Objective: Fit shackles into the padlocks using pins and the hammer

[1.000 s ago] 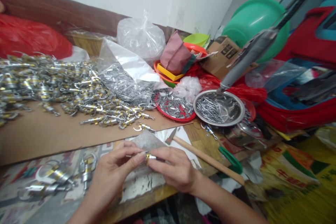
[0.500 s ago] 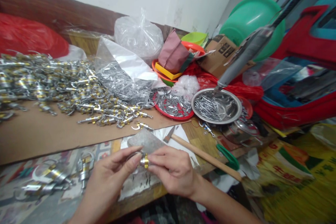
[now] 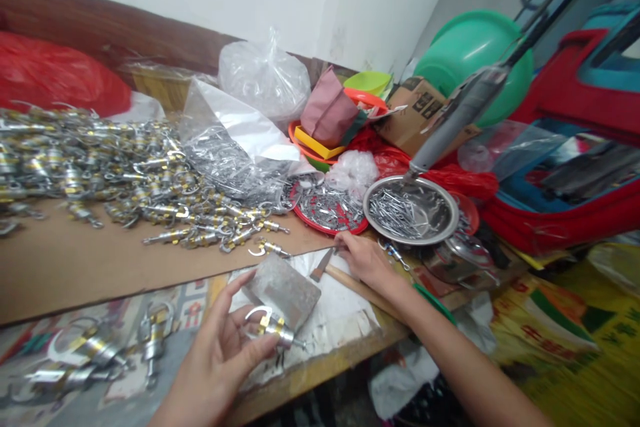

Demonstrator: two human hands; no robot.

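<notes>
My left hand (image 3: 223,353) holds a small silver and gold swivel clasp (image 3: 270,327) between thumb and fingers, just in front of a grey metal block (image 3: 284,289). My right hand (image 3: 364,259) has reached out to the near rim of a red plate (image 3: 327,210) full of small metal pieces; its fingertips are bent down at the rim, and what they pinch is hidden. A wooden-handled hammer (image 3: 350,280) lies right under that hand.
A big heap of finished clasps (image 3: 115,170) covers the brown cardboard (image 3: 100,260) at left. A steel bowl of pins (image 3: 410,210) stands right of the red plate. Plastic bags, coloured trays and a green basin (image 3: 475,53) crowd the back. Several clasps (image 3: 100,350) lie near left.
My right hand let go of the clasp and moved forward and right to the red plate. My left hand kept the clasp and dropped slightly toward me.
</notes>
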